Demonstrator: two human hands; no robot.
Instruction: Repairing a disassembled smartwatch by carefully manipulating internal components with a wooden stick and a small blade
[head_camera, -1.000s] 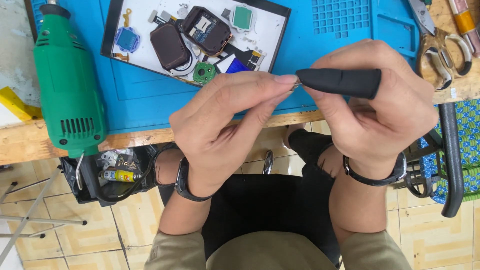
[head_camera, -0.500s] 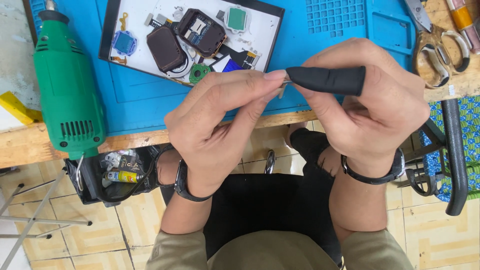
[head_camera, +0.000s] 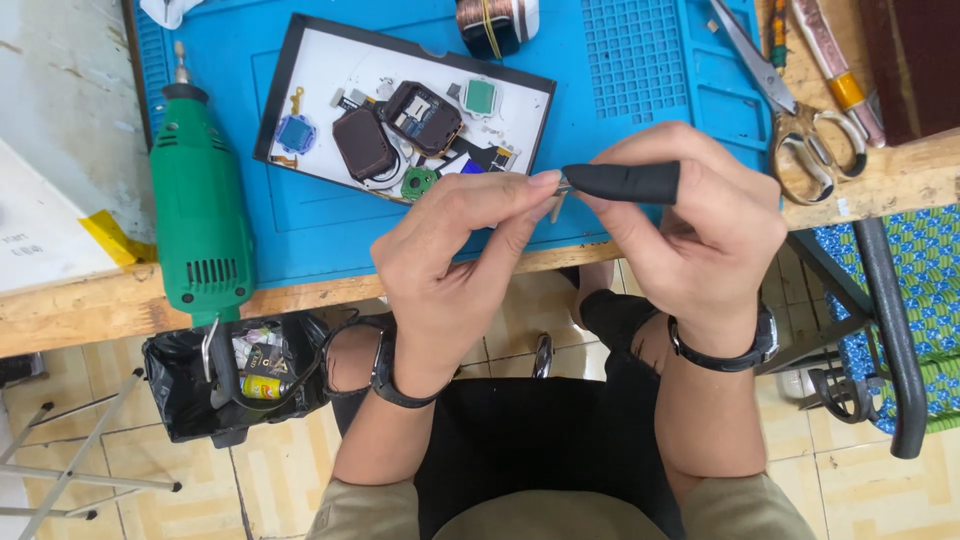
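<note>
Head view: your left hand (head_camera: 450, 260) still pinches the metal tip of the black-handled tool (head_camera: 620, 183) gripped by your right hand (head_camera: 690, 230), barely shifted since before.

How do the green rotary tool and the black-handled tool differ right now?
The green rotary tool is large and lies untouched on the blue mat, pointing away from the person. The black-handled tool is slim, held level in the right hand, with its metal tip pinched by the left hand.

Tray (head_camera: 300, 75) on mat (head_camera: 640, 60), rotary tool (head_camera: 200, 225) left of it, scissors (head_camera: 800, 110) right.
</note>
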